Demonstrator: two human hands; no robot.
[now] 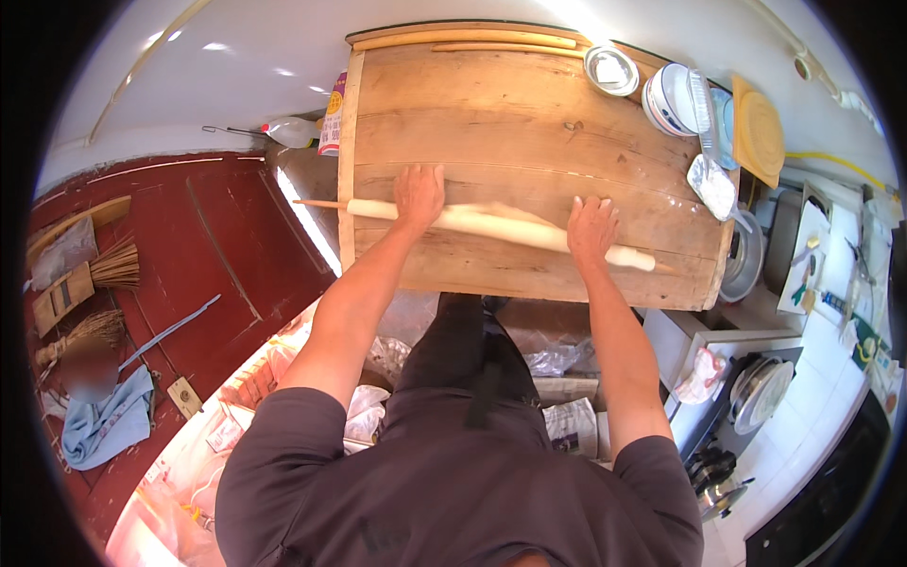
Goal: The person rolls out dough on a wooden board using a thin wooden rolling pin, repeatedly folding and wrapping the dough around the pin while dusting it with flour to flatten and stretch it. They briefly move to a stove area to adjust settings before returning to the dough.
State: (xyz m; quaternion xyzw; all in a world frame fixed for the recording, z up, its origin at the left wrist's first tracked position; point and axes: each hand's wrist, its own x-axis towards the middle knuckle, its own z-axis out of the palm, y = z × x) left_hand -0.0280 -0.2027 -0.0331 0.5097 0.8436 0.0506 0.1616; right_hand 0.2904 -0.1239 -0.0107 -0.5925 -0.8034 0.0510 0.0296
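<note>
A long sheet of pale dough [496, 225] is wrapped around a thin wooden rolling pin [322, 203], whose tips stick out at both ends. It lies across a wooden board [482, 127], and a thin flap of dough shows blurred behind it between my hands. My left hand [419, 195] rests over the roll left of its middle, palm down. Nearer the roll's right end, my right hand [592, 227] presses on it from above. Whether the fingers of either hand close around the roll is hidden.
Along the board's far edge lie wooden rods [468, 37] and a metal bowl [611, 71]. Stacked bowls [666, 99], a bag of white powder [712, 188] and a round yellow lid [762, 135] stand at the right. A metal basin [744, 262] sits beyond the right edge.
</note>
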